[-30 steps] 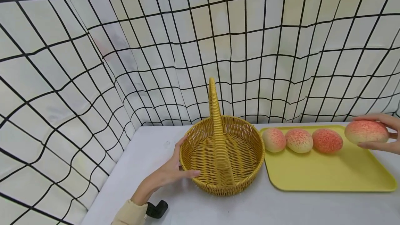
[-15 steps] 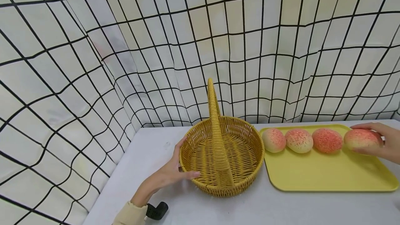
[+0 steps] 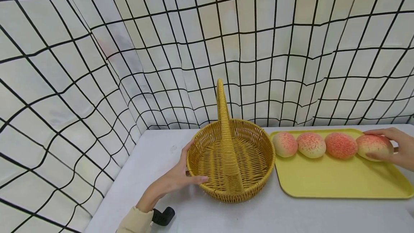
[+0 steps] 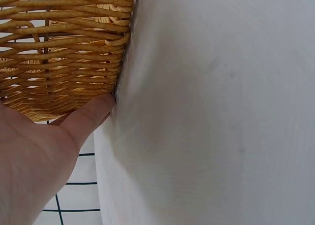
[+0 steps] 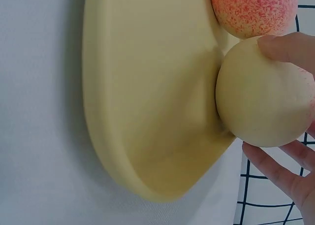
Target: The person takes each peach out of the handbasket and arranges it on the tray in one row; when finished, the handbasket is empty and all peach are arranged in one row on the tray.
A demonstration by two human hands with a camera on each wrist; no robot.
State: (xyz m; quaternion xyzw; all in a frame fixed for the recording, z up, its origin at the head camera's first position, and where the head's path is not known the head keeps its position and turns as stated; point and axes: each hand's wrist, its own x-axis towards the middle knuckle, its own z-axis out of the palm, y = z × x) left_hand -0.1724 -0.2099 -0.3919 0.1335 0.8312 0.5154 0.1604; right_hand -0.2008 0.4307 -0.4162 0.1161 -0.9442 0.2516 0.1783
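My left hand (image 3: 179, 176) grips the left side of a round golden wicker basket (image 3: 229, 190), thumb over the rim and fingers along its outer wall. The basket has a tall arched handle and nothing inside. In the left wrist view, fingers touch the low part of the woven wall (image 4: 64, 52). At the right, my right hand (image 3: 396, 148) holds a pink-and-cream peach (image 3: 373, 147) between thumb and fingers at the back of a yellow tray (image 3: 343, 182). The right wrist view shows this peach's pale side (image 5: 261, 97), close against a redder peach (image 5: 256, 11).
Left of the held peach, a red peach (image 3: 341, 146), a speckled one (image 3: 311, 145) and a paler one (image 3: 284, 144) line the tray's back edge. A white cloth covers the table (image 3: 252, 215). Behind it hangs a white curtain with black netting (image 3: 258, 53).
My right hand has lowered the peach from above the tray's right back corner to the right end of the row, beside the red peach. My left hand has stayed on the basket.
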